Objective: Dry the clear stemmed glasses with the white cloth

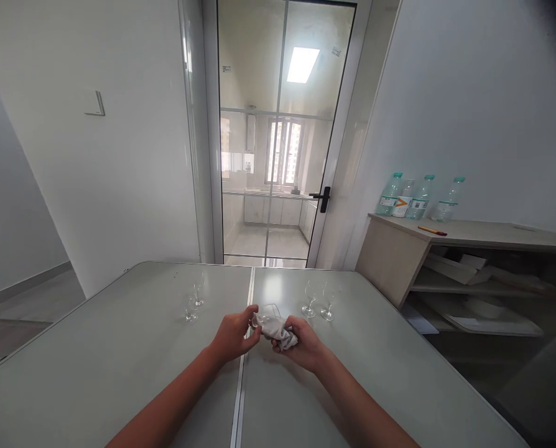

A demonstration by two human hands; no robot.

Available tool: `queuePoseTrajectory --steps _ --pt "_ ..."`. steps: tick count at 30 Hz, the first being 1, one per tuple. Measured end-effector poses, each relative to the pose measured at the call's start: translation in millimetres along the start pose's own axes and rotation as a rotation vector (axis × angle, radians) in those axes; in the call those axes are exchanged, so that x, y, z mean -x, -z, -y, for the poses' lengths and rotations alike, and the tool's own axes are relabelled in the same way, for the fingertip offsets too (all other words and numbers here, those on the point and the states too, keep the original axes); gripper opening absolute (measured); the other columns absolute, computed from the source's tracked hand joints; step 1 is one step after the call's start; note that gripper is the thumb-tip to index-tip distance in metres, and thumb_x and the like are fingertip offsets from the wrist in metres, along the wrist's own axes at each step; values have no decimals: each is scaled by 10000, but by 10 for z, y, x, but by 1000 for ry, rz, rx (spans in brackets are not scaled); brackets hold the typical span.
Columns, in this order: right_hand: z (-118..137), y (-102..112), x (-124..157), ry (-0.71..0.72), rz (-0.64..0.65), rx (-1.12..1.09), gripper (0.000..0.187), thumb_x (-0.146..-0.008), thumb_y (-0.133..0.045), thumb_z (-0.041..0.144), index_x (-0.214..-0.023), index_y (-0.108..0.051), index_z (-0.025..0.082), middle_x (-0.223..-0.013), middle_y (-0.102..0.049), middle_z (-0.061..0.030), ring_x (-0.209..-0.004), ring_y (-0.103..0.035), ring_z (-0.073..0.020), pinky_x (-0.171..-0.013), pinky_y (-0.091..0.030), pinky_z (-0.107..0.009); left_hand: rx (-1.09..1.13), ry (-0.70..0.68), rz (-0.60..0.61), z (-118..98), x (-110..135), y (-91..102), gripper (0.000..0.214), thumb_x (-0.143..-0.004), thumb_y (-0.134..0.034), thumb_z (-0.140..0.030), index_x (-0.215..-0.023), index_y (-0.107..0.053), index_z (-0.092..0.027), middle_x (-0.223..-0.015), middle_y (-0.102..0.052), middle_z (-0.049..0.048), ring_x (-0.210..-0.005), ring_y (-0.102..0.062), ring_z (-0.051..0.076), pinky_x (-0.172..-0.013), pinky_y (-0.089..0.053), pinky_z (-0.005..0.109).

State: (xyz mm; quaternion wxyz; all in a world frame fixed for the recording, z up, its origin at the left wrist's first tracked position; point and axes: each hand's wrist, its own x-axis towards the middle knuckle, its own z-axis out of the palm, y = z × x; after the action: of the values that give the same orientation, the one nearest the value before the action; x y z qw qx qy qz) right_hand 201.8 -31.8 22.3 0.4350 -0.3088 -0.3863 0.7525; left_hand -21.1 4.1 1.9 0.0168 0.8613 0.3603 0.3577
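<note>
Over the table's middle seam, a clear stemmed glass (269,309) is held between both hands, partly covered by a white cloth (278,331). My left hand (232,337) is closed, with thumb and fingers pinching the left end of the glass, which looks like its foot. Bunched cloth fills my right hand (302,343), whose fingers are wrapped round it against the glass. Two stemmed glasses, one (308,307) beside another (327,309), stand upright beyond my right hand. Beyond my left hand are two more, a farther glass (197,297) and a nearer one (189,314).
The grey-green table (119,354) reaches a closed glass door (268,143) with a black handle (325,199). At right, a wooden shelf unit (390,246) carries several plastic bottles (418,198) and a red-and-yellow pen-like stick (431,231); trays and boxes lie on its lower shelves.
</note>
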Motion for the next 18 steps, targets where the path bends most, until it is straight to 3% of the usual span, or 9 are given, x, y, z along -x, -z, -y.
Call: queuePoseTrajectory --steps 3,6,9,12,15,18 --pt "21 -16 49 -79 52 -125 185 -770 -622 214 -904 -705 117 -883 -687 -93 -737 -596 -164 -667 -461 -269 -41 -6 -11 31 -19 7 310 -933 -533 -323 -1221 -470 -225 -761 -695 -32 -576 -636 140 -577 -390 249" --pt "21 -15 64 -86 64 -114 144 -792 -671 227 -873 -716 116 -817 -671 -75 -710 -579 -151 -664 -444 -258 -80 -24 -11 46 -33 -5 341 -949 -540 -352 -1262 -486 -226 -831 -725 -7 -611 -663 149 -579 -393 254" --pt "-7 3 26 -76 -14 -97 134 -769 -704 242 -828 -719 122 -788 -653 -61 -691 -558 -144 -653 -437 -261 -75 -7 0 52 -37 -21 353 -956 -539 -367 -1276 -479 -228 -875 -733 9 -669 -686 169 -585 -395 258" --pt "-29 16 -29 32 -134 -56 133 -721 -695 243 -789 -712 131 -783 -645 -55 -676 -539 -146 -637 -432 -268 1 2 28 41 -34 -27 343 -956 -539 -369 -1265 -470 -236 -856 -714 8 -689 -677 173 -594 -391 253" --pt "-1 20 -34 154 -193 36 183 -717 -675 280 -839 -717 151 -763 -636 -38 -670 -537 -158 -632 -431 -277 256 83 76 6 -38 -26 280 -951 -551 -388 -1179 -470 -248 -742 -639 -34 -590 -589 130 -578 -376 230" --pt "71 38 18 248 -186 183 289 -734 -640 290 -989 -730 190 -837 -656 -23 -715 -544 -164 -638 -411 -264 741 237 182 -34 -58 -25 262 -967 -531 -453 -1082 -414 -248 -664 -559 -68 -488 -452 87 -500 -335 195"
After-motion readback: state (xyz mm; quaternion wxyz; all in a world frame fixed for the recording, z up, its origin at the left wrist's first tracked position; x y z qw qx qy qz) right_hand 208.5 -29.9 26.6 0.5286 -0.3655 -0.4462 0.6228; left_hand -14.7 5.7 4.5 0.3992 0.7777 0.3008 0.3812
